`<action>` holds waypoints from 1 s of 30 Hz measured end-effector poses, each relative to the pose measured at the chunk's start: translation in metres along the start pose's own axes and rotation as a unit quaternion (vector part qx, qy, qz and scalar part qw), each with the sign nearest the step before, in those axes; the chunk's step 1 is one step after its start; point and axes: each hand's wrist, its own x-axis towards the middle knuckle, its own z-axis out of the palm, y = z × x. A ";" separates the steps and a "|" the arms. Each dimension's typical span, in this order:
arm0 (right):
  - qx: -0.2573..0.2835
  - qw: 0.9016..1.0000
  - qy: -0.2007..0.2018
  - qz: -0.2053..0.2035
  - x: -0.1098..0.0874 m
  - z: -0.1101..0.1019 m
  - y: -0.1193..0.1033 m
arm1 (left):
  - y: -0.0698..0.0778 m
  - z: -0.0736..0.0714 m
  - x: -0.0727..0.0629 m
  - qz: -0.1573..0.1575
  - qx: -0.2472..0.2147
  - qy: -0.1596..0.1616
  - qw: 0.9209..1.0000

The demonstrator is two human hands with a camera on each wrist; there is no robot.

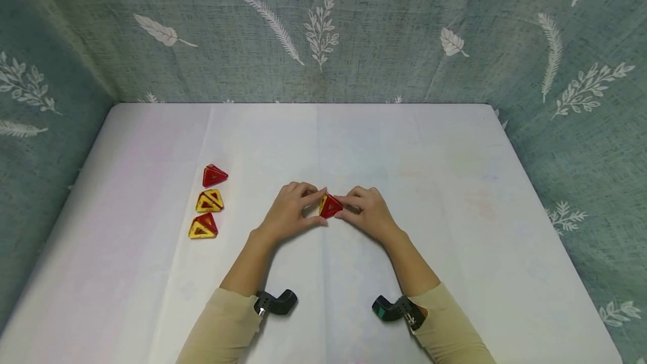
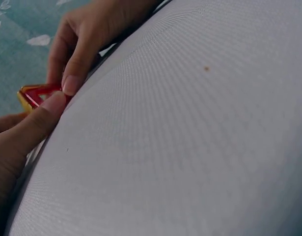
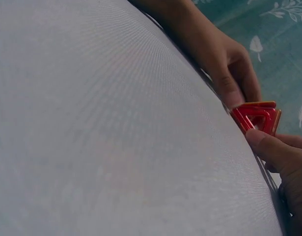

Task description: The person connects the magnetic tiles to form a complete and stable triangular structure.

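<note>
Between both hands, at the middle of the table, is a small pyramid of red and yellow triangular tiles [image 1: 331, 205]. My left hand [image 1: 290, 212] holds its left side between thumb and forefinger. From the right, the thumb and fingers of my right hand [image 1: 368, 213] pinch it too. In the left wrist view, a red face with a triangular opening and a yellow edge show on the pyramid [image 2: 38, 94]. In the right wrist view, a tile along the top of the pyramid [image 3: 259, 118] appears slightly tilted from the red face. Fingertips hide parts of its edges.
Left of the hands, three similar pieces stand in a column: a red pyramid [image 1: 214, 175], a yellow one with red [image 1: 209, 201] and a red and yellow one [image 1: 204, 226]. A white cloth covers the table [image 1: 455, 184]. Patterned green fabric [image 1: 364, 32] surrounds its back and sides.
</note>
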 end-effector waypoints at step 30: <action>0.034 0.999 0.012 0.002 0.000 0.001 0.000 | 0.000 0.000 -0.002 0.001 -0.024 0.044 0.999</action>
